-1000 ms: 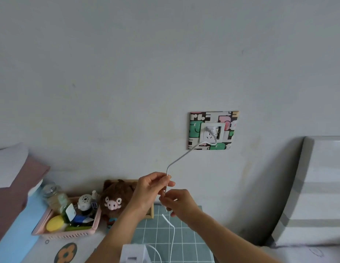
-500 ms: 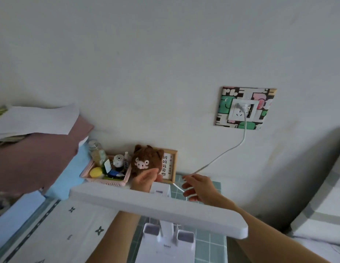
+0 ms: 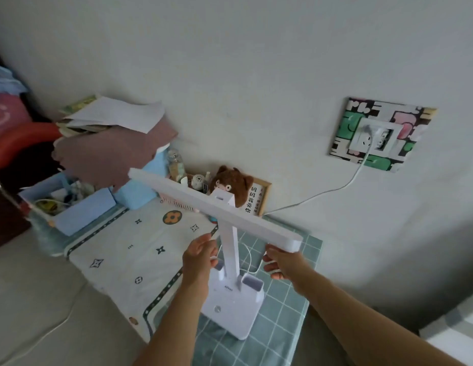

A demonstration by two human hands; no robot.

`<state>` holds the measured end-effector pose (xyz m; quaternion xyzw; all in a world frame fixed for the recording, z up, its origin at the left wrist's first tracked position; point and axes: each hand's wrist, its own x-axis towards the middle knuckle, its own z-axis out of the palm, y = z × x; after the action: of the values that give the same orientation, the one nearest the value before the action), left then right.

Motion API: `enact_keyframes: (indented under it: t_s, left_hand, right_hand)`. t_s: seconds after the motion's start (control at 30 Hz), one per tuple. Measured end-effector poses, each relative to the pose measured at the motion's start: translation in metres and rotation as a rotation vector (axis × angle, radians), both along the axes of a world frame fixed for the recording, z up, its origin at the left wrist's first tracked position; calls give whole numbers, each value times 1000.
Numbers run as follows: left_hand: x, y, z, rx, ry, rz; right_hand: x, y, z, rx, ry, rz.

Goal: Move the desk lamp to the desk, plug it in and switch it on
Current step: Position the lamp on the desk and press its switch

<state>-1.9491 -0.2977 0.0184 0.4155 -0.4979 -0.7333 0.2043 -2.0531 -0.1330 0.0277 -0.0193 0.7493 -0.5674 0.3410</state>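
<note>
The white desk lamp stands on a green grid mat at the desk's right end, its long bar head level above a square base. No glow shows from the head. Its white cord runs from behind the lamp up to a plug seated in the wall socket. My left hand is beside the post with fingers apart. Under the head's right end, my right hand is curled around a slack loop of cord.
A brown plush toy, a framed sign and a pink basket stand against the wall behind the lamp. Blue boxes and a pile of cloth and papers fill the left. A patterned cloth covers the desk.
My view has swung down and left, bringing the lamp into sight. Both hands have come down from the cord near the wall to the lamp's post; the left has let go.
</note>
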Motion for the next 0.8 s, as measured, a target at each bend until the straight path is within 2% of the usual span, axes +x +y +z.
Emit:
enact_keyframes:
  t_s: [0.33, 0.53, 0.8]
  left_hand:
    - [74, 90, -41, 113, 2, 246]
    - [123, 114, -58, 154, 1, 331]
    - [177, 114, -103, 173, -19, 404]
  right_hand:
    - [53, 24, -41, 71, 4, 275]
    - [83, 11, -80, 83, 93, 482]
    - [101, -14, -128, 475, 653, 676]
